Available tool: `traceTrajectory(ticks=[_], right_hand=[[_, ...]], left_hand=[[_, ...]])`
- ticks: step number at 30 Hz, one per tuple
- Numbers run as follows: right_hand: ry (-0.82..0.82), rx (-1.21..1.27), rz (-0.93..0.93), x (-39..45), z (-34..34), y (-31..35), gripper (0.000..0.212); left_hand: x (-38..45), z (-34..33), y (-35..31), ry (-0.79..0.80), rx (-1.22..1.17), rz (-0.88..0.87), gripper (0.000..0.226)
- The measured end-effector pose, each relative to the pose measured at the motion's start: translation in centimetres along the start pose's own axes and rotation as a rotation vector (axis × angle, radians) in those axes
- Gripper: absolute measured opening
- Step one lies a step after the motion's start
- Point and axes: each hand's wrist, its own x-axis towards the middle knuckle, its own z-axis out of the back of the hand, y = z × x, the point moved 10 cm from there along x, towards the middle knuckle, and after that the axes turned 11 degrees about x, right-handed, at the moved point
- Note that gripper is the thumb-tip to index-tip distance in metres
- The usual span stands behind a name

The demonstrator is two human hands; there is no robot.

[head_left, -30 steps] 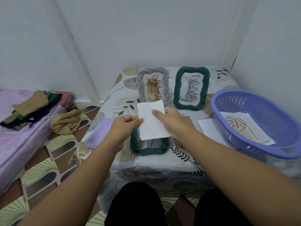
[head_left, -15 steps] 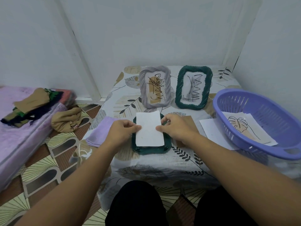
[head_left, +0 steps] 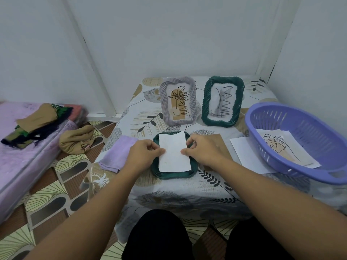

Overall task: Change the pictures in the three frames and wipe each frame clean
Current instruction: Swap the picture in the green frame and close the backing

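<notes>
- The green frame [head_left: 173,173] lay face down near the table's [head_left: 187,190] front edge, roughly at mid-width.
- A white sheet [head_left: 173,153] lay on the back of this frame, its blank side up.
- The left hand [head_left: 144,153] pinched the sheet's left edge between thumb and fingers.
- The right hand [head_left: 203,151] pinched the sheet's right edge in the same manner.
- A folded lilac cloth [head_left: 117,155] rested at the table's left edge, just beside the left hand.
- A brown backing board [head_left: 221,145] lay partly under the right hand.
- A purple basket [head_left: 300,143] occupied the table's right edge and held a leaf print [head_left: 277,145]; a loose white paper [head_left: 246,154] lay partly beneath it.
- A grey frame [head_left: 178,100] and a second green frame [head_left: 223,101] stood upright toward the table's back edge, each holding a line drawing.
</notes>
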Motion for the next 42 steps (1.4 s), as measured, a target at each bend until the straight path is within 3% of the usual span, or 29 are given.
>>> traceTrajectory(ticks=[8,17,37,42], right_hand=[[0.006,-0.053,0.030,-0.3,-0.1,0.4,0.030],[0.029,-0.062,0.051,-0.1,-0.2,0.2,0.057],[0.076,-0.085,0.036,0.2,-0.6,0.2,0.054],[-0.128,-0.057,0.090,-0.6,2.9,0.2,0.038]], left_hand=[[0.0,-0.2,0.0,-0.035,0.073,-0.012,0.024],[0.0,0.0,-0.2,-0.059,0.103,-0.030,0.029],[0.2,0.1,0.6,-0.087,0.032,-0.007,0.020],[-0.1,2.4,1.6,-0.234,0.059,0.016,0.017]])
